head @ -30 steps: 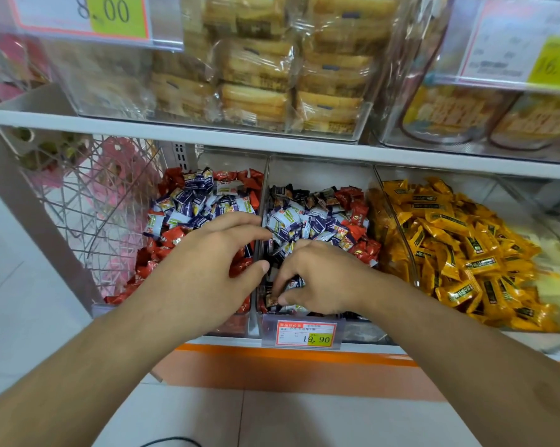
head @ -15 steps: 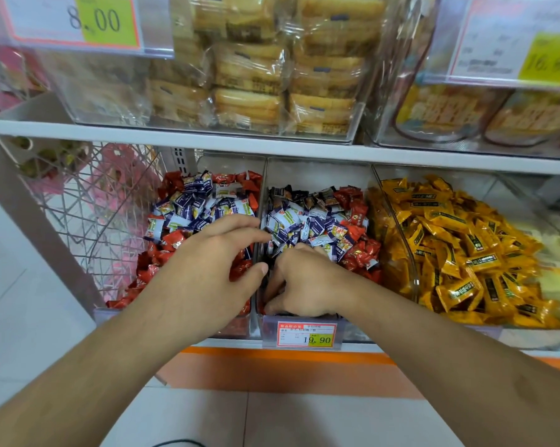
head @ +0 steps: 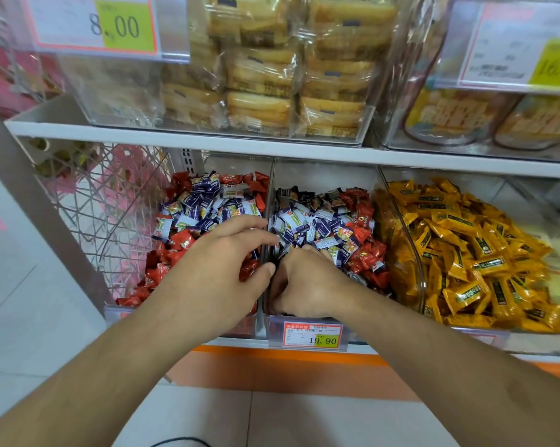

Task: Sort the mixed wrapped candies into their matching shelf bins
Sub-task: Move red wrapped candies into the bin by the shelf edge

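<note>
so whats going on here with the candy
A person is sorting wrapped candies on a shop shelf. The right hand digs into the front of the middle bin, fingers curled into the blue-and-white candies; whether it holds one is hidden. The left hand hovers open over the left bin. Both bins hold red candies mixed with blue. The yellow candies look unmixed.

Wrapped bread packs [head: 291, 69] are being displayed at twelve o'clock; a wire basket [head: 104, 214] is being kept at nine o'clock.
</note>
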`<action>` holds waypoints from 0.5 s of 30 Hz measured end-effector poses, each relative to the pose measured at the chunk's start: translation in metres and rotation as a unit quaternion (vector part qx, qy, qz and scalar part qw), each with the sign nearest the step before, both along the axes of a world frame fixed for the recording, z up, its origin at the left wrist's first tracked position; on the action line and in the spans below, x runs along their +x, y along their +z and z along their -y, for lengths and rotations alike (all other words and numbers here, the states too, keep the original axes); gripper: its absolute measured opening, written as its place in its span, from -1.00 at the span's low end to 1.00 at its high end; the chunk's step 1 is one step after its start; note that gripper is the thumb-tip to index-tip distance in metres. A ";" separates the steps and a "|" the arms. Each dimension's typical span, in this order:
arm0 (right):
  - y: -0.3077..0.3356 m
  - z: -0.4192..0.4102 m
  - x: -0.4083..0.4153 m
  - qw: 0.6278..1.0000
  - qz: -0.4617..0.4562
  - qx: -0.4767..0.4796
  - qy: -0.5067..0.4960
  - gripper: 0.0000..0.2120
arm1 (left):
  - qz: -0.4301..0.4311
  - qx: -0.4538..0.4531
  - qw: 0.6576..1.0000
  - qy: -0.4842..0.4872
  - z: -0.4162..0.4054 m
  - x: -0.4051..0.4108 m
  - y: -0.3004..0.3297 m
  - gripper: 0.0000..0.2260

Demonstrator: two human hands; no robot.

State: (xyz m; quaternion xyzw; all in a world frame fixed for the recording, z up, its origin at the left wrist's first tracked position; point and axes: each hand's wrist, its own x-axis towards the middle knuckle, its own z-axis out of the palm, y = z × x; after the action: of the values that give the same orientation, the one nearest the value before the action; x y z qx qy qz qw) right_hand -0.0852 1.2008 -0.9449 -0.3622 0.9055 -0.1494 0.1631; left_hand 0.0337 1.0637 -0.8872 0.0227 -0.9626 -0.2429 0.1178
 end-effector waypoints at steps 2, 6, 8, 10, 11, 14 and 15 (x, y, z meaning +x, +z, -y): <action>0.008 -0.006 -0.003 0.997 0.069 -0.042 0.002 -0.97 | -0.001 0.003 1.000 0.001 0.001 0.000 0.000 -0.67; 0.035 -0.026 -0.011 0.977 0.132 -0.164 -0.027 -0.88 | -0.009 0.002 1.000 -0.002 0.004 0.000 0.002 -0.67; 0.052 -0.035 -0.012 0.965 0.133 -0.221 -0.054 -0.90 | -0.017 0.005 1.000 0.000 0.004 0.000 0.004 -0.65; 0.066 -0.039 -0.009 0.943 0.143 -0.287 -0.090 -0.92 | -0.026 0.013 1.000 0.004 0.001 0.000 0.008 -0.60; 0.072 -0.040 -0.006 0.930 0.156 -0.317 -0.103 -0.93 | -0.031 0.019 0.999 0.006 -0.001 0.000 0.010 -0.57; 0.084 -0.034 0.008 0.898 0.197 -0.377 -0.114 -0.96 | -0.051 0.059 0.997 0.030 -0.007 0.002 0.017 -0.66; 0.086 -0.033 0.011 0.894 0.202 -0.386 -0.106 -0.96 | -0.063 0.066 0.995 0.046 -0.007 0.003 0.019 -0.73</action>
State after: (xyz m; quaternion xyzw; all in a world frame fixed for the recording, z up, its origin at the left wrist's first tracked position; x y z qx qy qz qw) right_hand -0.0741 1.2334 -0.8588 -0.2604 0.7575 -0.5731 0.1728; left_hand 0.0364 1.0707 -0.8680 0.0592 -0.9331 -0.3012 0.1875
